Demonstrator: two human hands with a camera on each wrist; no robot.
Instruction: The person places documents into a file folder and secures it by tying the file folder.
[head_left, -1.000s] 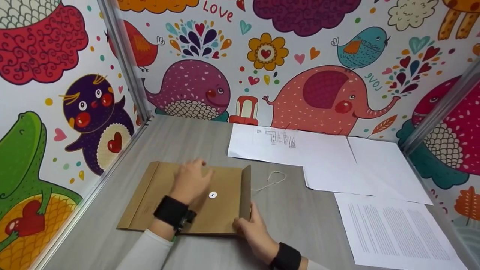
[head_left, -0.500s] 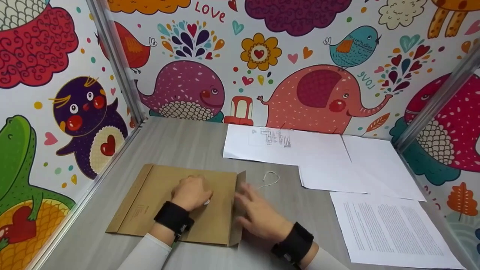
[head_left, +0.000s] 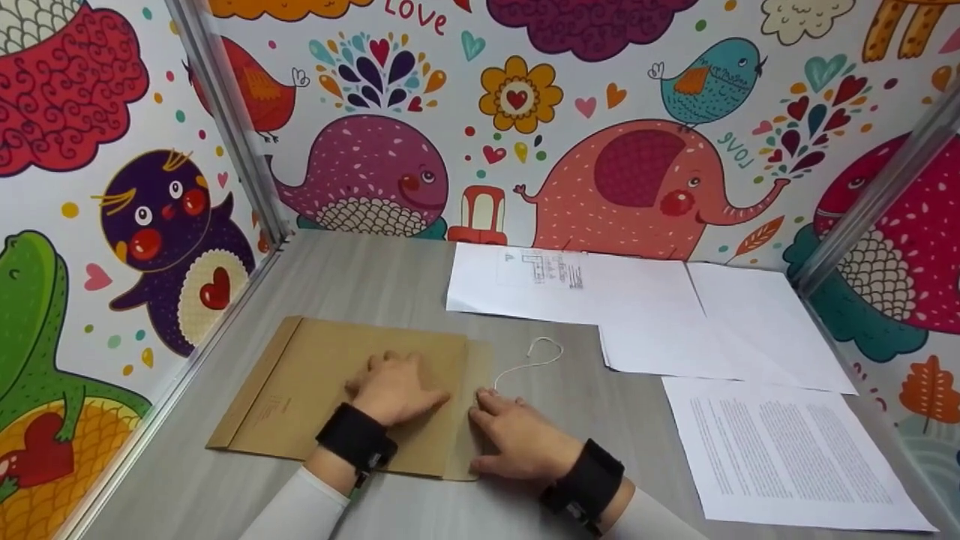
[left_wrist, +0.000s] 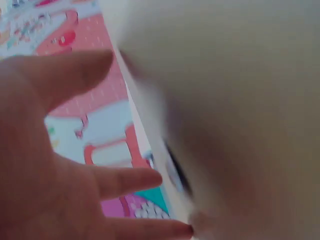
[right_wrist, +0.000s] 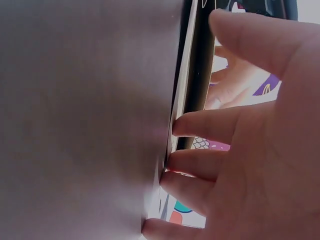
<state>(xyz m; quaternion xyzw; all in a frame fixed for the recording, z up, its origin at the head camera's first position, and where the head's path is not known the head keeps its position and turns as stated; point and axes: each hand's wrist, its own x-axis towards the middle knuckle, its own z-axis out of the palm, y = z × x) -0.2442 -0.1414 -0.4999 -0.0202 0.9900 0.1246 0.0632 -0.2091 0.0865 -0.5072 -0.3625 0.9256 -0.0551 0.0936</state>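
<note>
A brown kraft paper document envelope [head_left: 315, 382] lies on the table, its narrow right flap [head_left: 466, 450] folded out nearly flat. My left hand [head_left: 394, 390] rests spread on the envelope's face, fingers straight, covering the white button; the left wrist view shows the fingertips [left_wrist: 152, 177] at the surface near that button. At the flap's right edge is my right hand [head_left: 525, 439], its fingers extended and fingertips down on the flap edge and table. A thin white string [head_left: 517, 367] runs from near the right fingertips and curls away on the table.
White paper sheets [head_left: 652, 315] overlap at the back right, one with a small drawing. A printed text sheet [head_left: 795, 450] lies at the right. Cartoon-printed walls [head_left: 360, 172] enclose the table [head_left: 337, 274] at the back and sides.
The right hand let go of the flap, which has swung from upright to nearly flat. The left hand moved down onto the envelope and spread over the button.
</note>
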